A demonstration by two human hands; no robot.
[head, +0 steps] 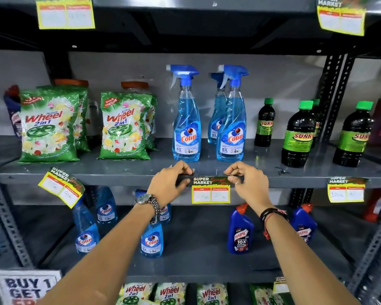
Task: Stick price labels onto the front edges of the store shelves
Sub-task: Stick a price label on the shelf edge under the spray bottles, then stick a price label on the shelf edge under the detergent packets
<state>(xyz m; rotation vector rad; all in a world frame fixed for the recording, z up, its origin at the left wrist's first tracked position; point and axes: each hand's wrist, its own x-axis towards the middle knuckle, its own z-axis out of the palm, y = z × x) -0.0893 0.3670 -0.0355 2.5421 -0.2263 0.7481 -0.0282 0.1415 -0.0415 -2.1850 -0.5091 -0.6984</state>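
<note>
While both hands press on the dark strip at the top of the price label (211,190), I read this as fixing it to the front edge of the middle shelf (119,179), with the yellow price part hanging free below the edge so it can be read from the aisle. My left hand (171,183) is curled over the strip's left end, fingers closed down on it; my right hand (249,180) pinches and pushes the right end, thumb and fingertips together on it. Holding both ends likely keeps the label level as it sticks. It sits near the middle of the front edge, just below the two blue spray bottles (207,119) that stand close to that edge. Toward the left end of the same edge another label (61,187) hangs tilted, one corner seemingly loose, and toward the right end a third label (346,190) hangs straight. Green detergent packs (86,126) and dark green-capped bottles (312,130) stand farther along the shelf, well clear of my hands. Nothing blocks the edge itself; the spray bottles above are the nearest thing I could knock.
</note>
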